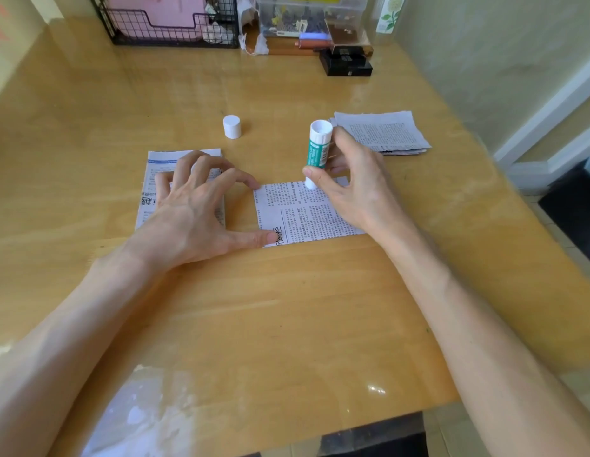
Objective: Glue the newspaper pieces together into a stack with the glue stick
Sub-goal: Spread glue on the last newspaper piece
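Left hand (194, 209) spread wide, thumb and forefinger tips pressing left edge of centre newspaper piece (306, 212); second piece (151, 179) beneath that hand. Right hand (349, 189) grips upright glue stick (316, 153), lower end on centre piece. Cap (232, 126) beyond; loose pile (382, 131) far right

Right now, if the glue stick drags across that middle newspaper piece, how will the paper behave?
The newspaper piece looks thin, so probably floppy and wrinkle-prone. On the glossy table it likely slides, hence the left hand pinning its edge.
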